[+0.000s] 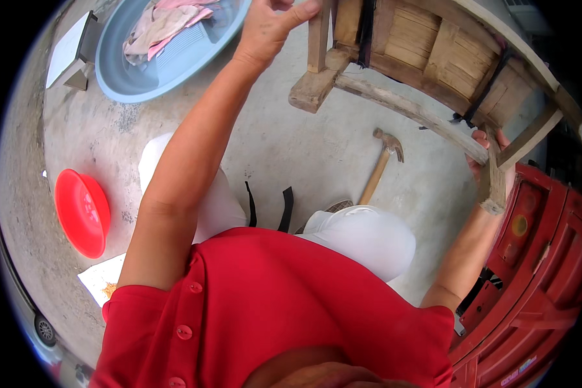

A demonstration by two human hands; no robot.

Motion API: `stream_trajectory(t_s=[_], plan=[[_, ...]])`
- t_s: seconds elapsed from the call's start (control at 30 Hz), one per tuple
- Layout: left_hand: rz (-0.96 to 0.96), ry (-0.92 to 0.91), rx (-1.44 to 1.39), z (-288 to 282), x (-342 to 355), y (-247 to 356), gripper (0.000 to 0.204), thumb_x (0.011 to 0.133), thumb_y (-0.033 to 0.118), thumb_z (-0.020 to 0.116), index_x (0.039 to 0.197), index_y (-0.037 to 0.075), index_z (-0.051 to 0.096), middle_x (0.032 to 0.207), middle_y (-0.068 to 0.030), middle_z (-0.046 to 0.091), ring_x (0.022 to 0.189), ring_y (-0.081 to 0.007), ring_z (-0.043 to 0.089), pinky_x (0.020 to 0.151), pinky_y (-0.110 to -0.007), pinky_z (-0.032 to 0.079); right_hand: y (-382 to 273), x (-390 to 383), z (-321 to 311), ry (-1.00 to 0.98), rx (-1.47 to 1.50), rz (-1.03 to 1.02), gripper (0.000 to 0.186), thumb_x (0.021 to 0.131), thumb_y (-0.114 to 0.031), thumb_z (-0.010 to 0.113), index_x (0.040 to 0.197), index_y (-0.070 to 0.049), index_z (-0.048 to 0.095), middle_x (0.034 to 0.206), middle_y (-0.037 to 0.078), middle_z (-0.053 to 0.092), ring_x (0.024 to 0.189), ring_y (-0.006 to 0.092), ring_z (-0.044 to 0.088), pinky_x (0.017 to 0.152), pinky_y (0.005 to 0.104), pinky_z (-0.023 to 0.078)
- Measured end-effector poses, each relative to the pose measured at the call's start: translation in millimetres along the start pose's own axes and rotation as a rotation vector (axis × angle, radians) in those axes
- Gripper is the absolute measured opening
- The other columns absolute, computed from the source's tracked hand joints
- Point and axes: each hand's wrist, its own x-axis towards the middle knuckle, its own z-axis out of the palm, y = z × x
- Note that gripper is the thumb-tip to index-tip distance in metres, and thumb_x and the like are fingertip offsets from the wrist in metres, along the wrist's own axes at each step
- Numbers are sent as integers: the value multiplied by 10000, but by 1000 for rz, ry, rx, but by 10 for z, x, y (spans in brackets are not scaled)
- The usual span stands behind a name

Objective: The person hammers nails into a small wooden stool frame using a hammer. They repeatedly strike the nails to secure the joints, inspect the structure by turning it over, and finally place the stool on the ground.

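A worn wooden bench (404,110) is held up in front of me, tilted so that its plank underside faces me. My left hand (271,27) is closed at the upper end of one leg, at the top of the view, with its fingers partly cut off by the edge. Farther right, my right hand (477,154) wraps round another leg, which hides part of it. Dark strips (485,90) are tied round the bench's frame. Below the bench a claw hammer (375,173) with a wooden handle lies on the concrete, its handle end beside my shoe.
At the upper left stands a blue basin (174,74) with cloths (158,32) in it. A red basin (83,213) is on the left. Two black strips (286,208) lie between my legs. A red metal vehicle part (530,258) stands close on the right.
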Motion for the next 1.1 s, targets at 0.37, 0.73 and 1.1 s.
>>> stream_trajectory(t_s=[0.37,0.73,1.1], plan=[[-916,-173,-913,562,-410,-170,257,890,210,619,743,115,430,602,32,452,523,-99,473,574,-301,462,17,245,318,-141,231,-174,428,964,-258,477,1207,74,358,1155,229,463,1040,323,491,905,431,435],[-944,155,-690,475,-539,-120,183,899,133,581,994,-7,512,898,-129,603,824,-256,623,796,-435,553,927,610,970,-450,-200,-240,316,983,-328,472,913,-25,524,824,107,529,782,205,528,694,300,433],[-918,211,-738,521,-539,-87,274,936,133,478,1144,-36,418,1094,-203,548,997,-326,588,885,-512,513,1392,560,807,-78,-213,-94,553,896,-526,557,1091,-10,524,762,57,591,724,178,606,726,308,500]])
